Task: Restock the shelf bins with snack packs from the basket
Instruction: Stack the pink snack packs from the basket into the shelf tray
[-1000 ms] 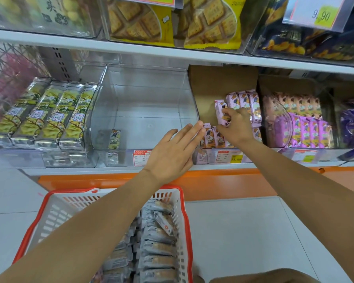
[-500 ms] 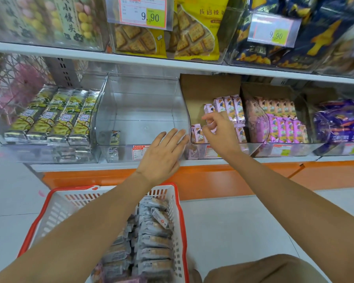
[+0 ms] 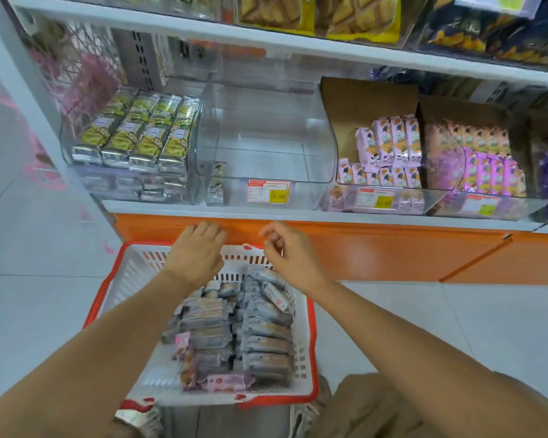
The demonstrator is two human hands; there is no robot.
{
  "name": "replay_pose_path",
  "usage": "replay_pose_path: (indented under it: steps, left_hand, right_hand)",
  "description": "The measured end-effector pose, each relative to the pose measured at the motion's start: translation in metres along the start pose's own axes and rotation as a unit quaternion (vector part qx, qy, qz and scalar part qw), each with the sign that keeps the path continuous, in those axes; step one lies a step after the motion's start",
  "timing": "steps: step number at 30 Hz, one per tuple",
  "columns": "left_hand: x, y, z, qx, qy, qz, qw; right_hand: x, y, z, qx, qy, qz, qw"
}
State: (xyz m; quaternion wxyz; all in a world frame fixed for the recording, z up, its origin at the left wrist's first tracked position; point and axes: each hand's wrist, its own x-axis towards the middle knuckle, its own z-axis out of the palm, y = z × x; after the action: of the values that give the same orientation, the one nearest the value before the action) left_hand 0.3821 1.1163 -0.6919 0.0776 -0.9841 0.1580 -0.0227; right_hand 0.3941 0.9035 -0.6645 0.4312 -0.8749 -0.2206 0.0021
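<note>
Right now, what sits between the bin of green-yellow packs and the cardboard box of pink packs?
In the head view, a clear bin, nearly empty: one lone pack stands at its front left corner, and a price label is on its front.

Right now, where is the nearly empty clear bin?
Head view, centre: the clear bin sits on the shelf, green packs to its left, pink packs to its right.

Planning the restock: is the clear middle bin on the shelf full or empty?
Nearly empty: the clear middle bin holds one pack at its front left; bare floor elsewhere.
</note>
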Motion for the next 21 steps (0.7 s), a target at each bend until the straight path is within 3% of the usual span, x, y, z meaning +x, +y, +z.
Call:
replay_pose_path:
  steps: [7,14,21]
  left_hand:
    - [-0.021,-0.044,0.059,-0.021,-0.101,-0.090,0.991]
    - [-0.026,-0.067,0.107,-0.059,-0.123,-0.122,0.983]
    - [-0.033,-0.066,0.126,-0.061,-0.103,-0.139,0.983]
  right_hand:
    - [-0.025,0.013,0.095,-0.050,-0.199,0.069,0.976]
    - [-0.050,0.008,0.162,-0.075,-0.458,0.087,0.881]
    - [-0.068,0.027,0.213,-0.189,-0.545,0.021,0.816]
